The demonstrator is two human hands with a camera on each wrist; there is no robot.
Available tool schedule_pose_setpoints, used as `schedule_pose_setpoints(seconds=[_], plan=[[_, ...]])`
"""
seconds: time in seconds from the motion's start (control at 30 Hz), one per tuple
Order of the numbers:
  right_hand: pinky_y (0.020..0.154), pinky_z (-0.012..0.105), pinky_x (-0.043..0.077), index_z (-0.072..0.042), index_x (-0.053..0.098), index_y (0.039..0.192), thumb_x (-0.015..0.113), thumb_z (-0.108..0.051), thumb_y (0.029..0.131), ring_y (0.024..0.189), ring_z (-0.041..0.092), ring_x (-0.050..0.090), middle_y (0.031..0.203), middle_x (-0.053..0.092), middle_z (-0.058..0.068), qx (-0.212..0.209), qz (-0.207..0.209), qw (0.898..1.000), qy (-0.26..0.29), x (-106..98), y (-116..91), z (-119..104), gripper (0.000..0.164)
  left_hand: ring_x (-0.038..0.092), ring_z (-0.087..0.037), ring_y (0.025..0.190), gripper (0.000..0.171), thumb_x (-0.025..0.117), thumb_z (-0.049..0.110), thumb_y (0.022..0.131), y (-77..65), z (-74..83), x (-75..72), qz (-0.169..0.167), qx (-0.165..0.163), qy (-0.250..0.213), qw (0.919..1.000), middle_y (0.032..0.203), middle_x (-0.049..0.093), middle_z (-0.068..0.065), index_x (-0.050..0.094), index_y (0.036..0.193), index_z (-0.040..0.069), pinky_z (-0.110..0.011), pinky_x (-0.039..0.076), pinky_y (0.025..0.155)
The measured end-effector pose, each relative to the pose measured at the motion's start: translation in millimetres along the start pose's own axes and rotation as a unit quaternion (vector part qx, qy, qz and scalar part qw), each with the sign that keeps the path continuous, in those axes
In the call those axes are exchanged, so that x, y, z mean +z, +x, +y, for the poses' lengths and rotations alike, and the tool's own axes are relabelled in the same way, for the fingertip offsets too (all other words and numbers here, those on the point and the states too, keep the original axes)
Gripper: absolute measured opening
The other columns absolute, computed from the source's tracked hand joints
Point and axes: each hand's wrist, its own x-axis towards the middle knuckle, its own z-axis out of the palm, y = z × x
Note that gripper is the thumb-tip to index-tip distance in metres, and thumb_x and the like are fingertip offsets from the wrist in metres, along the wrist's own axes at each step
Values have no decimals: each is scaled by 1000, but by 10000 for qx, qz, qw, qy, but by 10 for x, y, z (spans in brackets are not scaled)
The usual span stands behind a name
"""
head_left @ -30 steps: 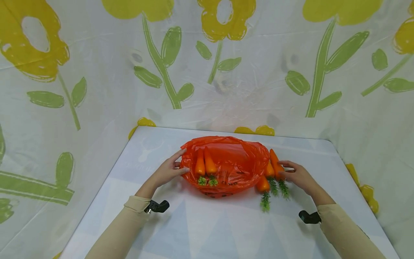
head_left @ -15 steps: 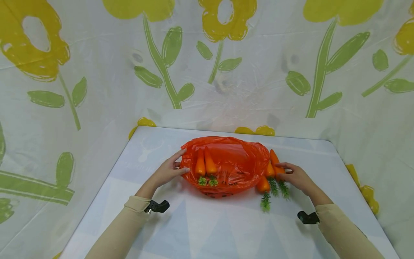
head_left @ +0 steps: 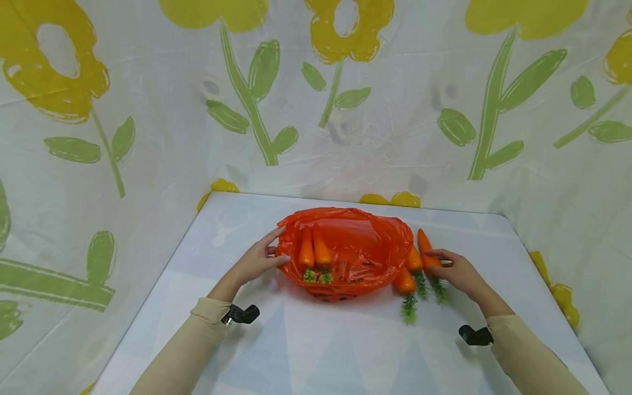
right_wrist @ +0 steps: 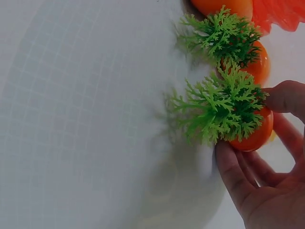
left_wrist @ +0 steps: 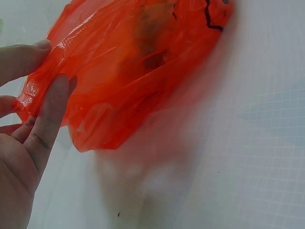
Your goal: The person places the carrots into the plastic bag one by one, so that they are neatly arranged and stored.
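A red plastic bag (head_left: 362,241) lies with its mouth spread wide on the table. My left hand (head_left: 257,262) holds the bag's left edge; in the left wrist view the film passes between thumb and fingers (left_wrist: 52,102). Two orange carrots with short green tufts, one of them the left carrot (head_left: 306,251), lie side by side inside the bag. At the bag's right side are three more carrots with leafy green tops. My right hand (head_left: 459,272) grips the outermost carrot (head_left: 427,252), thumb and fingers around its thick end. The middle carrot (head_left: 414,260) and the lower carrot (head_left: 405,282) lie against the bag.
The white table (head_left: 316,345) has pale blue triangles. Behind it and along its sides hangs a white curtain (head_left: 385,142) printed with yellow flowers. Both wrists carry a small black camera, such as the left one (head_left: 242,314).
The outermost carrot has shifted slightly right with my right hand, widening its gap from the middle carrot. My left hand keeps its hold on the bag.
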Motion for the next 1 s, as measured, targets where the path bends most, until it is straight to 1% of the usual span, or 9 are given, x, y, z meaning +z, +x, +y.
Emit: schedule_pose_setpoints(seconds=[0.07,0.2,0.47,0.6,0.77,0.87,1.0], plan=[[98,60,49,-1,52,145,64,-31,101,126,51,47,150,42,31,-74,34,10000,-23,-11,-13,31,55,64,-34,116,85,75,21,95,7,-12,-2,2,-24,17,10000,157,40,-20,24,163,16,-42,56,95],[98,60,49,-1,52,145,64,-29,101,126,52,47,151,41,31,-86,108,9999,-23,-33,-39,91,54,64,-33,116,85,75,20,95,12,-24,-3,13,-37,37,10000,158,38,-19,24,163,16,-42,56,95],[98,62,48,0,52,145,65,-31,101,125,52,48,150,41,33,-170,267,9995,-46,-80,-95,191,55,65,-31,114,85,75,22,95,0,-15,-3,14,28,74,10000,159,36,-19,25,163,16,-40,57,94],[97,61,49,-1,51,146,65,-32,101,125,51,48,150,42,32,-123,262,9996,-46,-91,-120,209,57,65,-31,114,85,75,22,94,-2,-18,-2,29,23,94,9999,160,35,-17,25,163,16,-40,57,94],[97,61,49,-1,50,147,64,-33,101,125,51,48,149,42,32,-63,244,9997,-44,-95,-142,204,58,65,-31,114,85,75,23,94,-4,-16,1,31,-17,107,9999,158,38,-19,25,163,17,-41,56,94],[97,61,49,-1,49,148,64,-33,102,125,51,48,149,42,32,-84,268,9996,-39,-94,-147,205,58,65,-30,113,85,75,23,94,-8,-5,4,29,-21,97,9999,157,39,-19,25,163,16,-40,57,94],[97,61,49,-2,48,149,63,-33,102,126,51,48,148,43,32,-110,292,9995,-33,-96,-159,210,58,65,-30,113,85,76,22,94,-4,-3,5,29,-5,96,9999,158,37,-19,25,163,15,-39,57,93]])
